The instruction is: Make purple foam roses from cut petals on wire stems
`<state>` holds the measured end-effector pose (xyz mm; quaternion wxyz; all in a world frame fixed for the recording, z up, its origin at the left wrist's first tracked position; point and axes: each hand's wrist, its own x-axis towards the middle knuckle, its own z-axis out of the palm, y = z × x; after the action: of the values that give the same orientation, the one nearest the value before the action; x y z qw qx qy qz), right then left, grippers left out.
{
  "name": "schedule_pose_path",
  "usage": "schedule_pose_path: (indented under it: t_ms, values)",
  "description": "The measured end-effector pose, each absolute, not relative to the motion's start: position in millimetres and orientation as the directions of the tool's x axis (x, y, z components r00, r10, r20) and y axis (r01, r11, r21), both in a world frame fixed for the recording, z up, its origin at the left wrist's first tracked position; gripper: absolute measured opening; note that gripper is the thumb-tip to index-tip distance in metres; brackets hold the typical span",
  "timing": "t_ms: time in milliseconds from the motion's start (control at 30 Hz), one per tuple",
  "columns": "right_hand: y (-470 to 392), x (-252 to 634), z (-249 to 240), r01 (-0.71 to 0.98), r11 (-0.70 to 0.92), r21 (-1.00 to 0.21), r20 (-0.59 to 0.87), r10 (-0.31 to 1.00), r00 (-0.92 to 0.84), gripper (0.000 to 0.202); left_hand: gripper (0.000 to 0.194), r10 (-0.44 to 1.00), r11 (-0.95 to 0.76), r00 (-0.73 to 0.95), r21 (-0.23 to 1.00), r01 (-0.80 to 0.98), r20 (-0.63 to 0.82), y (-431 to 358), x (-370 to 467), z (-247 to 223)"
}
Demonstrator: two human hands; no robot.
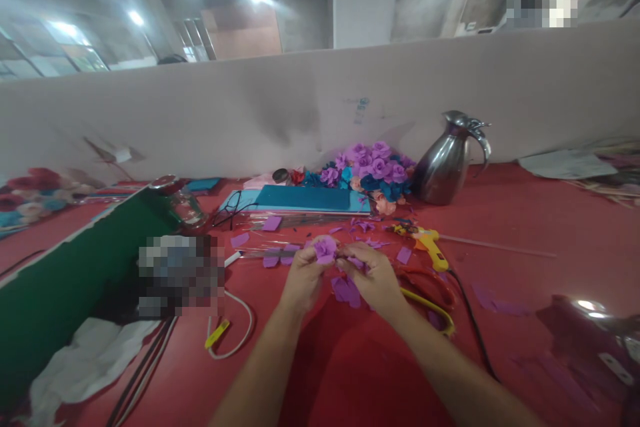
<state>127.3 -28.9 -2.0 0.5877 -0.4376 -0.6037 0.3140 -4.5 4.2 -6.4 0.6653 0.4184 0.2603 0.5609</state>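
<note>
Over the middle of the red table, my left hand (306, 275) is closed around the base of a purple paper flower (325, 250). My right hand (367, 270) is beside it, fingers pinched together at the flower's right side. Whether a separate petal is between those fingers is too small to tell. Loose purple paper petals (346, 291) lie on the table under and around both hands. Scissors (430, 310) with a red and yellow handle rest by my right wrist, partly hidden by the forearm.
A yellow glue gun (434, 251) with a black cord lies to the right. Behind stand a metal jug (445, 160) and a heap of finished paper flowers (373, 167). Teal paper (303, 197), glasses (231, 208) and a glass jar (180, 203) are at the back left. A green partition (75, 267) edges the left.
</note>
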Motion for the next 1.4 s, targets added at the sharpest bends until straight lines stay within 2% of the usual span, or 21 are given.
schedule_pose_path:
  t_ms: [267,400,633,733,833,900,1067,1233,1400]
  values:
    - [-26,131,-8,0.178,0.573,-0.8,0.588,0.808,0.042,0.016,0.005,0.916,-0.129,0.325,0.94,-0.316,0.235,6,-16,-6]
    - [-27,132,-11,0.208,0.571,-0.794,0.593,0.804,0.055,0.017,0.004,0.89,-0.222,0.341,0.94,-0.259,0.304,4,-15,-2]
    - [-25,131,-8,-0.011,0.403,-0.915,0.402,0.914,0.061,0.011,0.015,0.851,-0.34,0.338,0.913,-0.228,0.401,3,-12,-7]
    - [-23,137,-4,-0.055,0.333,-0.941,0.333,0.943,0.02,0.009,0.015,0.845,-0.389,0.323,0.904,-0.177,0.427,5,-15,-6]
    - [-24,147,3,-0.173,0.246,-0.954,0.235,0.968,0.085,0.014,0.012,0.837,-0.425,0.324,0.897,-0.122,0.441,8,-18,-5]
    - [-26,153,10,-0.237,0.196,-0.951,0.185,0.98,0.07,0.015,0.012,0.817,-0.445,0.369,0.892,-0.084,0.443,9,-18,-5]
    - [-33,157,26,-0.155,0.107,-0.982,0.128,0.984,-0.128,0.021,0.021,0.745,-0.474,0.515,0.879,-0.037,0.424,10,-17,-4]
    - [-33,162,31,-0.091,0.056,-0.994,0.074,0.974,-0.212,0.026,0.029,0.736,-0.469,0.535,0.882,-0.039,0.415,10,-15,-5]
    - [-34,165,34,-0.058,0.039,-0.998,0.053,0.965,-0.256,0.027,0.028,0.768,-0.39,0.549,0.921,-0.006,0.329,8,-14,-3]
